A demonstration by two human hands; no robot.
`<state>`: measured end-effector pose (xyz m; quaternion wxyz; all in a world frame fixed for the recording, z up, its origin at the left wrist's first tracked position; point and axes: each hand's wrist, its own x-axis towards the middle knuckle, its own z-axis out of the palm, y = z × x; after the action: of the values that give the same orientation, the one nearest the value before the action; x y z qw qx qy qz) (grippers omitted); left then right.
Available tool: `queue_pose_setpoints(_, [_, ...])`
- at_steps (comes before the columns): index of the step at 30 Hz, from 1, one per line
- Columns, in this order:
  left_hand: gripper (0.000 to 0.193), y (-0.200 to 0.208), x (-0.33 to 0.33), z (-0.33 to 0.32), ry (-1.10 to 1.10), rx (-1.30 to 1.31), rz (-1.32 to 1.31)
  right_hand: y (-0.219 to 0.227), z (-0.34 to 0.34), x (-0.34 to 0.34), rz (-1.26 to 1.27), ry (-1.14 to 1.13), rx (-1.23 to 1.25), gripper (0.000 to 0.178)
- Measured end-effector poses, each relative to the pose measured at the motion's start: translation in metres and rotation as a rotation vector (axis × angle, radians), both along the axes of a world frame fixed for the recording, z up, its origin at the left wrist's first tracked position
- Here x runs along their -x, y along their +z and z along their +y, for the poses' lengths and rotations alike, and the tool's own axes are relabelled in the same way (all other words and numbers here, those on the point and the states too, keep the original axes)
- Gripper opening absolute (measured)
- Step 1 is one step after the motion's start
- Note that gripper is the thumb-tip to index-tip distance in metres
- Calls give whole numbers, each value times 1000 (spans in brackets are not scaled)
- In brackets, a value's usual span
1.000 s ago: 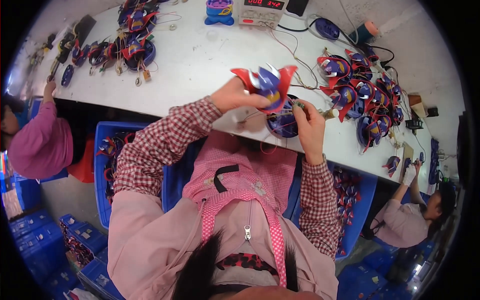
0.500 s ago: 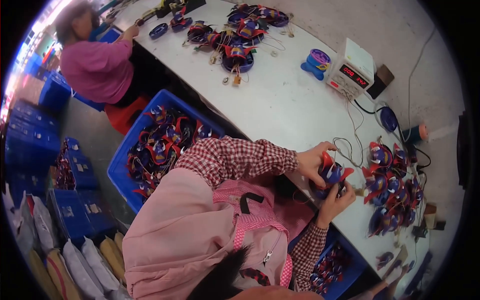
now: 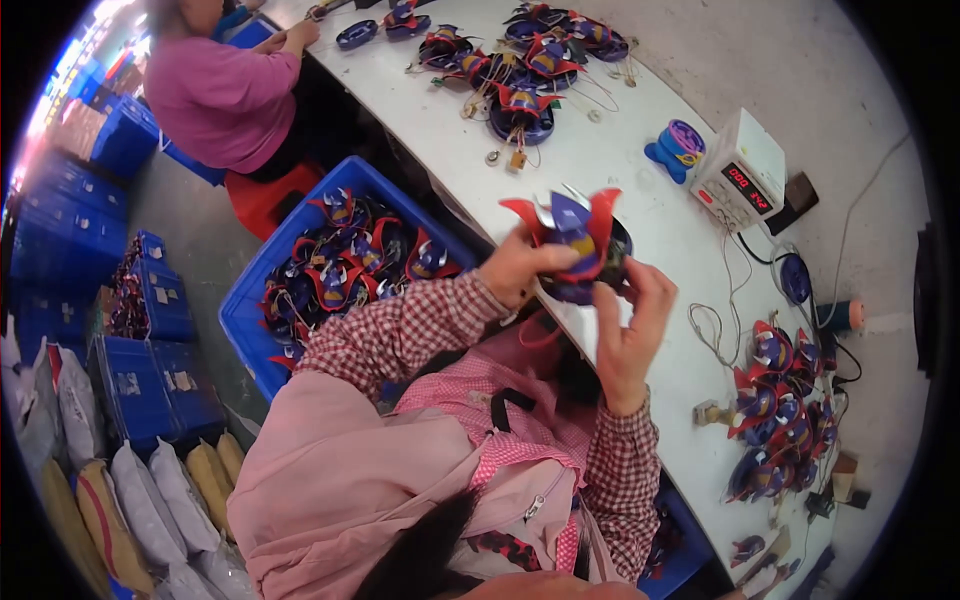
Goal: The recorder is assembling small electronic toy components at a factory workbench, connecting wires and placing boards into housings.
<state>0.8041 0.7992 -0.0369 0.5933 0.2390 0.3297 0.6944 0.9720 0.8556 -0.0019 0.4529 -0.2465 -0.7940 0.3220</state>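
A purple toy part [image 3: 572, 236] with red wing-like pieces, silver horns and a round dark base is held tilted above the near edge of the white table. My left hand [image 3: 518, 268] grips its left side, thumb across the front. My right hand [image 3: 637, 325] is at the lower right of the base, thumb and fingers closed about its edge. Part of the base and some of my fingertips are hidden behind the toy.
Similar toy parts lie clustered on the table's far [image 3: 525, 105] and right [image 3: 775, 420] sides. A white power supply [image 3: 742, 170] with leads stands near the wall. A blue crate [image 3: 240, 310] of toy parts is at my left. A person in pink [image 3: 220, 100] sits beyond.
Both hands have lifted the toy part up and to the left, away from the table by the loose leads. Its red wings now point upward. The view has shifted slightly.
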Motion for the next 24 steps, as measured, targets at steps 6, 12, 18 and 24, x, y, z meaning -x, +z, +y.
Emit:
queue_pose_setpoints(6, [69, -47, 66, 62, 330, -42, 293, -53, 27, 28, -244, -131, -180, 36])
queue_pose_setpoints(12, [86, -110, 153, 117, 513, 233, 688, -89, 43, 8, -349, -214, -98, 35])
queue_pose_setpoints(18, [93, -85, 204, 161, 497, 266, 852, -85, 57, 20, -489, -224, -120, 28])
queue_pose_setpoints(24, [84, -88, 248, 210, 778, 410, 1088, -85, 68, 28, -437, -213, -60, 22])
